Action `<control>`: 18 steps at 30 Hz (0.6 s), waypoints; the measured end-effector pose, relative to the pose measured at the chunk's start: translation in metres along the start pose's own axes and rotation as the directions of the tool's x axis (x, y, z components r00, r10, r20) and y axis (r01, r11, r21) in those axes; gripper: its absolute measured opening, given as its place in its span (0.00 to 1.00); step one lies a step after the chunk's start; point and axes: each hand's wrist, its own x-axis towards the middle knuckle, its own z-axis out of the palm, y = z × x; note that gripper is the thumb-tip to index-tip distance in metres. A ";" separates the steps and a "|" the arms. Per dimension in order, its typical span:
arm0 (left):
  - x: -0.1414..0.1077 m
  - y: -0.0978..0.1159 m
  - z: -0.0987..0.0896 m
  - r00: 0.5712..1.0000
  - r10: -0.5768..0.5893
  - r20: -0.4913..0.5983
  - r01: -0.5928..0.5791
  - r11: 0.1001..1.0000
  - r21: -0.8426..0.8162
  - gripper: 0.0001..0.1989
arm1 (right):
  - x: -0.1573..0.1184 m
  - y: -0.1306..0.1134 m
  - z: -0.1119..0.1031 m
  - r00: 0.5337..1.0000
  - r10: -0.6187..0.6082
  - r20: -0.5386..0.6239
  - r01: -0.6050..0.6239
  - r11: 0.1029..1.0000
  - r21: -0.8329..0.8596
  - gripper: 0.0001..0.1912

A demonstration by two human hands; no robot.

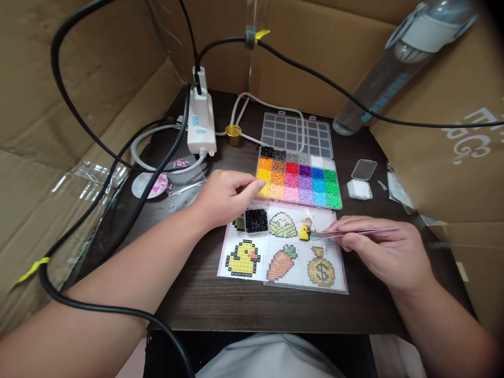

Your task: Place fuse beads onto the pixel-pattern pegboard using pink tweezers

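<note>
My left hand (225,198) is closed, thumb against fingers, at the raised clear lid (264,192) of a small box of black beads (256,221). That box sits on a pattern sheet (244,282) printed with pixel pictures, among them a chick, a carrot and a money bag. In my right hand (388,252) is a pair of tweezers (364,231), held nearly level and pointing left. Their tips are beside a small yellow and black bead piece (304,231) on the sheet's upper right picture. Whether the tips grip a bead is too small to tell.
Behind the sheet lies a sorted bead case (298,181) with its lid folded back. A white bead box (359,189) stands right, a power strip (201,123) and gold cup (233,135) behind. Black cable (136,310) crosses my left forearm; cardboard walls surround the table.
</note>
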 end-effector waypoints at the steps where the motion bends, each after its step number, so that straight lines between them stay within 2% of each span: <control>1: 0.000 0.001 0.000 1.000 -0.003 0.002 0.003 1.000 0.002 0.18 | -0.002 0.002 0.000 1.000 -0.009 -0.004 0.009 1.000 -0.005 0.11; 9: 0.002 0.006 -0.004 0.998 -0.066 0.010 0.065 0.996 0.057 0.17 | 0.000 0.007 0.011 0.998 -0.045 0.043 0.043 0.998 0.053 0.11; 14: 0.002 0.004 -0.003 0.997 -0.071 0.018 0.070 0.995 0.076 0.18 | 0.001 0.004 0.010 0.999 -0.046 -0.005 0.047 0.998 0.046 0.10; 18: 0.001 0.005 -0.004 0.997 -0.079 0.023 0.077 0.993 0.085 0.18 | 0.000 0.003 0.013 0.993 -0.060 -0.098 0.062 0.998 0.015 0.09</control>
